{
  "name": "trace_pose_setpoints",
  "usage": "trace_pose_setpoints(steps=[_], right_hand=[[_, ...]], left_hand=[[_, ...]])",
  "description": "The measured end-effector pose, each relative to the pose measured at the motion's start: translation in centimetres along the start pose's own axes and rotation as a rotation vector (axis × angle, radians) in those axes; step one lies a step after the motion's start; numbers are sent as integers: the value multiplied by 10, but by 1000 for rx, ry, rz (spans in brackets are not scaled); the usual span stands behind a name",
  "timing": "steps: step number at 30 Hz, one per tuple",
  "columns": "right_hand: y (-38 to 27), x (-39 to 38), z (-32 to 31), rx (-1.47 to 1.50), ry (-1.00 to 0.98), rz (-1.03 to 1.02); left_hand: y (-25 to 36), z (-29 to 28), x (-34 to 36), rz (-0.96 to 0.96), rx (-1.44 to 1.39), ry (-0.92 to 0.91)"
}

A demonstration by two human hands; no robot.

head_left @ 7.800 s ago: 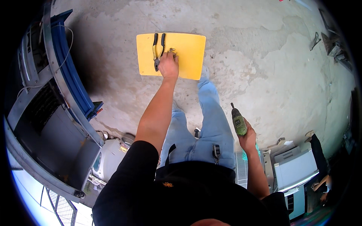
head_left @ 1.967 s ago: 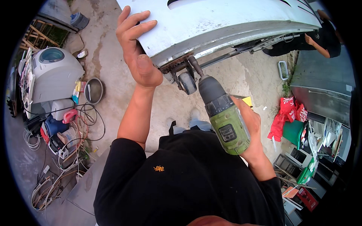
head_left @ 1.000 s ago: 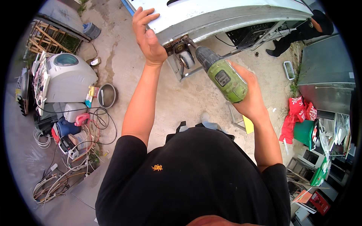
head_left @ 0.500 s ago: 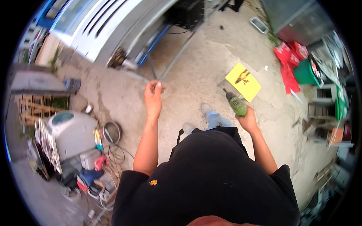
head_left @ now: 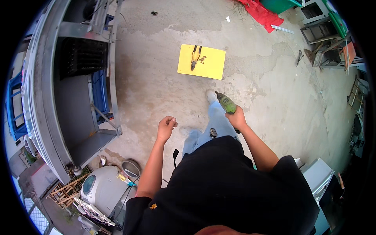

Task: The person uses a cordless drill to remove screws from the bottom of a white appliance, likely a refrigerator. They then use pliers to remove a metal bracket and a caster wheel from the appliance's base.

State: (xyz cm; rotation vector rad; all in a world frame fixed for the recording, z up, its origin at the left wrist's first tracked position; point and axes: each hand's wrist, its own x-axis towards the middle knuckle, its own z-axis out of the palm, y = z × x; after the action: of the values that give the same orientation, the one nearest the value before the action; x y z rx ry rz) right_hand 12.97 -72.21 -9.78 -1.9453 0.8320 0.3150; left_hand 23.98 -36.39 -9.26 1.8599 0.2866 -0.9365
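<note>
My right hand [head_left: 237, 117] is wrapped round the handle of a green cordless drill [head_left: 227, 103], whose bit end points forward and to the left. Bent in front of my body, my left hand [head_left: 167, 128] has its fingers curled together; whatever they may hold is too small or hidden to make out. Ahead of both hands is a yellow rectangular top [head_left: 211, 62]. Pliers [head_left: 194, 58] with yellow and black handles lie on it, beside a few small dark screws [head_left: 202, 59].
A large metal frame cabinet [head_left: 78, 113] stands along the left. Behind it, at lower left, are a grey rounded machine [head_left: 102, 187] and a round pan [head_left: 131, 168]. Red cloth [head_left: 261, 15] lies at the far right, near stacked scrap [head_left: 333, 47]. A white box [head_left: 319, 176] sits at right.
My view and body have turned right, so the metal cabinet now lies at left and the yellow top straight ahead. My left hand has come down from near the frame; the drill stays in my right.
</note>
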Motion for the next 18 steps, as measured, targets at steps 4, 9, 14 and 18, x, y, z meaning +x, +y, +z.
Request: trace_pose_setpoints(steps=[4, 9, 14, 18], right_hand=[[30, 42, -15, 127, -106, 115], [81, 73, -38, 236, -106, 213], [131, 78, -67, 271, -30, 336], [155, 72, -70, 282, 65, 359]], left_hand=[[2, 77, 137, 45, 108, 1], [36, 172, 317, 181, 403, 261], [60, 233, 407, 276, 621, 461], [47, 241, 424, 326, 726, 468]])
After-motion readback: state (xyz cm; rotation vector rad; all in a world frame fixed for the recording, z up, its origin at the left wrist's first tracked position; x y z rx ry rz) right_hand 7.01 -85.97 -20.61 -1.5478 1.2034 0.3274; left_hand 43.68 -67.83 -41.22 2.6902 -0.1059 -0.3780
